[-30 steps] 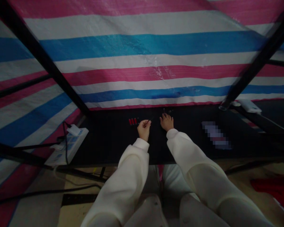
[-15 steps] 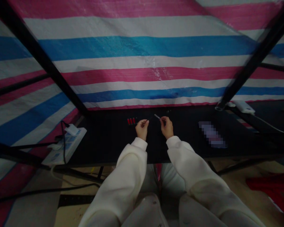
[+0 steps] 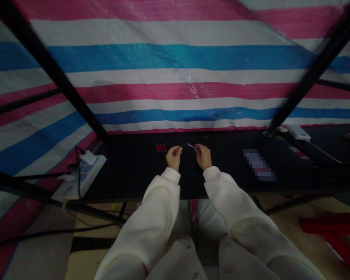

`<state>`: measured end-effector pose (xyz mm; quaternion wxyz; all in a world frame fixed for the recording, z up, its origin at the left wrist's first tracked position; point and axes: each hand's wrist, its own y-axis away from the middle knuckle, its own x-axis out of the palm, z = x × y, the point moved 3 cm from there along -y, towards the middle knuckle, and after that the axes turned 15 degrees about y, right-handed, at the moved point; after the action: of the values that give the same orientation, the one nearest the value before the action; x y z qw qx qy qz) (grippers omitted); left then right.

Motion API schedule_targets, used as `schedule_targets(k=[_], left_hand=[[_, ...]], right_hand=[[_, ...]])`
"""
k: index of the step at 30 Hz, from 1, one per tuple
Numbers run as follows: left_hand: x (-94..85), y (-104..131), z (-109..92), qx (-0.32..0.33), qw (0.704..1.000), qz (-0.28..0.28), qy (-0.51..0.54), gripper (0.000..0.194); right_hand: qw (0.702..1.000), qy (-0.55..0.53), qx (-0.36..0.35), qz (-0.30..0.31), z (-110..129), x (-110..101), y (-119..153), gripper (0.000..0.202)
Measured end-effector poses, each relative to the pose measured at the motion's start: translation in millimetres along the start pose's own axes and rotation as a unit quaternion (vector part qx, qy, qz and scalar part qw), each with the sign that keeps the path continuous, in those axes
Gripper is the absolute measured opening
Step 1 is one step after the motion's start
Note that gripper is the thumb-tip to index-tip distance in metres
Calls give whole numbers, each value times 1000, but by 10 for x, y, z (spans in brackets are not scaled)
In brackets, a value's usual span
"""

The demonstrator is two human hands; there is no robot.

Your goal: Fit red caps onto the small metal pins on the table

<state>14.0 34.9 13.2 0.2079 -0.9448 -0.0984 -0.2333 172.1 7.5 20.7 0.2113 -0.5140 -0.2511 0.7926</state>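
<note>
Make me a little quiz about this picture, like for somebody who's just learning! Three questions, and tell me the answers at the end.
1. True or false: the white power strip is on the person's left side of the black tabletop.
2. Fill in the blank: beside the left hand, ____ red pieces lie in a row.
3. Pick one: where is the slim pale piece?
A) flat on the power strip
B) in the fingers of the right hand
C) among the red pieces

Key: 1. True. 2. Three. 3. B.
</note>
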Motion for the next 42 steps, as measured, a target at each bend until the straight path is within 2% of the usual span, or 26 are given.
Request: schedule_targets(k=[7,11,15,17,21,25,28,31,37,42], left_hand=[[18,15,-47,16,999,26,-35,31],[90,79,-108,37,986,111,-115,42],[185,143,-145,66,963,198,-174,39],[235,147,-165,74,954,222,-187,37],[329,45,-267,97,945,230,-211,29],[433,-192,-400,111,932,261,-224,16],[533,-342,-444,96,911,323,-237,10],[628,-386,-451,98,890,356,-268,7],[743,-414,-500,109,842,363,-383,6],[685,-760,-662,110,776,386,-487,7]], right_hand=[[999,31,-25,15,35,-8,5,25],[999,29,-34,12,51,-9,13,25],[1000,17,-23,-4,39,-12,12,24],[1000,4,-13,-13,23,-12,9,24],[998,-37,11,-47,-15,-20,6,24],[993,-86,20,-78,-41,-17,11,25],[988,-117,33,-98,-68,-5,13,24],[984,-135,43,-110,-98,11,14,24],[983,-149,46,-98,-103,24,2,27],[989,-128,23,-71,-52,6,-17,34]])
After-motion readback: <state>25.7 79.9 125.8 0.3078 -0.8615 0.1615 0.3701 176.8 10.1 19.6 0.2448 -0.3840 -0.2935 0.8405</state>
